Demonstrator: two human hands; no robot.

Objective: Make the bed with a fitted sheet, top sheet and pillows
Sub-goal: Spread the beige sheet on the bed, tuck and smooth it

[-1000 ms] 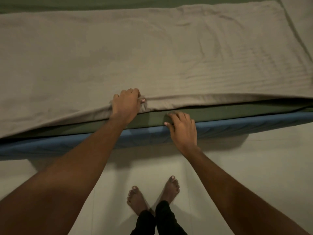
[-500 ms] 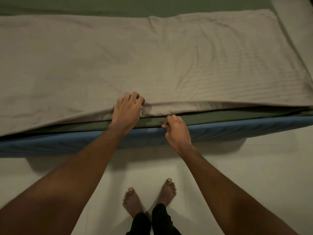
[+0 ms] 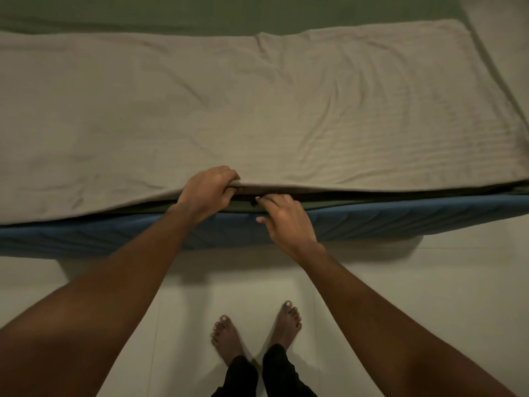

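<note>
1. A pale floor [image 3: 429,282] runs along the near side of a low mattress [image 3: 400,216], whose blue flank faces the person's bare feet [image 3: 226,336].
2. A green fitted sheet [image 3: 229,12] covers the mattress top. It shows at the far edge and as a thin strip along the near edge.
3. A taupe top sheet [image 3: 257,110] lies spread over it, creased, its near hem along the bedside.
4. The left hand [image 3: 207,193] has its fingers curled over that hem and grips it, holding it raised. This is probably to open a gap beneath.
5. The right hand [image 3: 286,219] reaches into the gap. Its fingers are loosely extended with the tips at the green strip, and the thumb is apart on the blue flank. It seems to hold nothing, most likely because it is about to straighten or tuck the fitted sheet's edge.
6. No pillows are in view, so the task appears to be at the sheet stage.
</note>
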